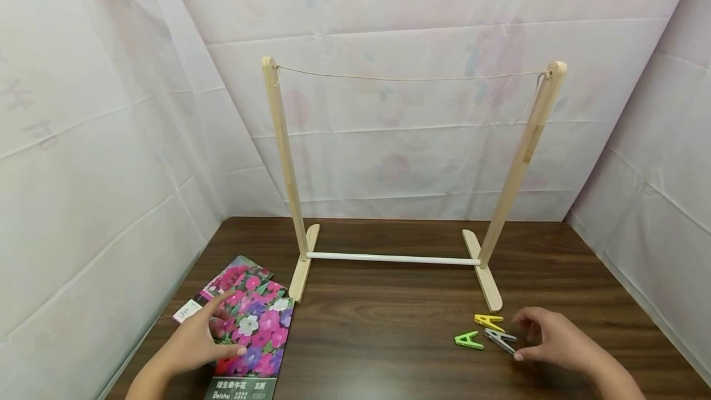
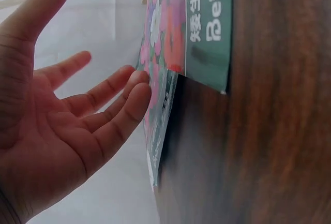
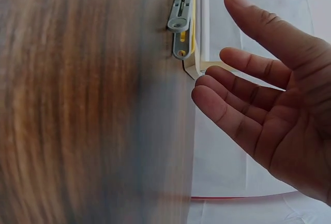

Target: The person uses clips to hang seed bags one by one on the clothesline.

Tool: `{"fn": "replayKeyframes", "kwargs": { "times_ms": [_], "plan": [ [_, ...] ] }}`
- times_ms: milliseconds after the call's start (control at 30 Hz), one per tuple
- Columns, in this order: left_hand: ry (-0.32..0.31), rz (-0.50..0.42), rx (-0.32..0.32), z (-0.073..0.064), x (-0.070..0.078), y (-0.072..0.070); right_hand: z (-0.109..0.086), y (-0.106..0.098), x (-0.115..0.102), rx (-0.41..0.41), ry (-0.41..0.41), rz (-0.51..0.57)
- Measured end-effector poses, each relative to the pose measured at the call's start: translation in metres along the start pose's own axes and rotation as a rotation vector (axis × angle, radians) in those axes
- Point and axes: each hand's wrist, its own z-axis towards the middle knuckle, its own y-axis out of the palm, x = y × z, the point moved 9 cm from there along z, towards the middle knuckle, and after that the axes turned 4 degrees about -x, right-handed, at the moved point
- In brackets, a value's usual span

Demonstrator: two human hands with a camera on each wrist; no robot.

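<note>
Several flower seed packets (image 1: 261, 332) lie overlapped at the left of the table, printed with pink, purple and white blooms. Over them is my left hand (image 1: 191, 339), thumb and fingers spread apart, holding nothing; the left wrist view shows its fingertips right at a packet's edge (image 2: 164, 110). To the right lie a green clothespin (image 1: 468, 340), a yellow clothespin (image 1: 489, 322) and a grey clothespin (image 1: 501, 339). Just right of the grey one, my right hand (image 1: 552, 339) has its fingers loosely bent and its palm bare, as the right wrist view shows.
Behind the hands stands a wooden frame (image 1: 519, 184) with two uprights on flat feet. A thin string (image 1: 411, 79) runs between their tops, and a white rod (image 1: 394, 258) joins them low down. Pale cloth (image 1: 416, 159) hangs around the dark wooden table (image 1: 366, 338).
</note>
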Motion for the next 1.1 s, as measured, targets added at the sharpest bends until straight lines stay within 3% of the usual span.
{"fn": "replayKeyframes", "kwargs": {
  "times_ms": [167, 433, 500, 833, 1100],
  "plan": [
    [-0.030, -0.100, -0.064, 0.000, -0.012, 0.007, 0.003, 0.007, 0.004, -0.032, -0.008, 0.063],
    [0.022, -0.353, -0.100, 0.007, -0.018, 0.014, 0.007, 0.017, 0.011, -0.076, -0.041, 0.156],
    [0.016, -0.359, -0.095, 0.008, -0.021, 0.016, 0.009, 0.020, 0.012, -0.088, -0.042, 0.164],
    [-0.051, -0.217, -0.013, 0.012, -0.028, 0.017, 0.014, 0.023, 0.018, -0.083, -0.020, 0.147],
    [-0.089, -0.298, -0.004, 0.012, -0.030, 0.020, 0.011, 0.021, 0.022, -0.055, -0.022, 0.183]
  ]
}}
